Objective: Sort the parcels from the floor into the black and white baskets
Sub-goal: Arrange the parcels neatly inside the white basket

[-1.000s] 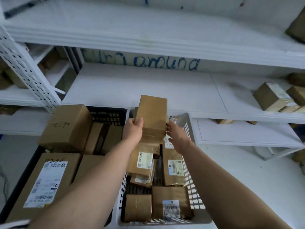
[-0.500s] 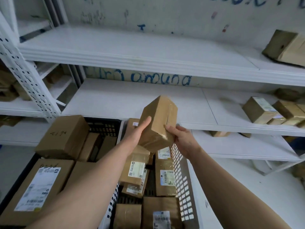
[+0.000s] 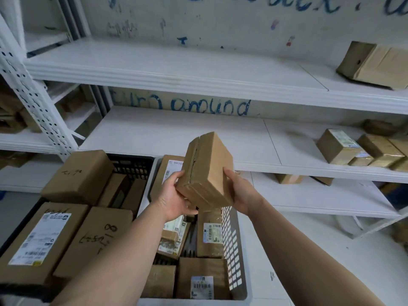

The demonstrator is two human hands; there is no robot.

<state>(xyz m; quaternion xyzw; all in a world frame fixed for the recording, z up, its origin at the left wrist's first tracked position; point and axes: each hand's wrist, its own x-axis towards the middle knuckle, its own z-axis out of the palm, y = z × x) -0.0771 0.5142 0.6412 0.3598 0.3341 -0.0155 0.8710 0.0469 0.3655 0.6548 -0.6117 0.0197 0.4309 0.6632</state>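
While both hands (image 3: 174, 199) (image 3: 242, 193) grip a brown parcel (image 3: 207, 171), boxes (image 3: 77, 175) fill the black basket (image 3: 132, 165) and the white basket (image 3: 233, 250).

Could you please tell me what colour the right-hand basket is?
The basket is white, with a lattice side wall; the head view shows it.

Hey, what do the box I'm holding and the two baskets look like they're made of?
The box looks like matte brown cardboard, with shiny tape over its seam and end. The white basket appears to be smooth moulded plastic, judging by its regular lattice wall. The black basket is probably plastic too, with a similar grid wall.
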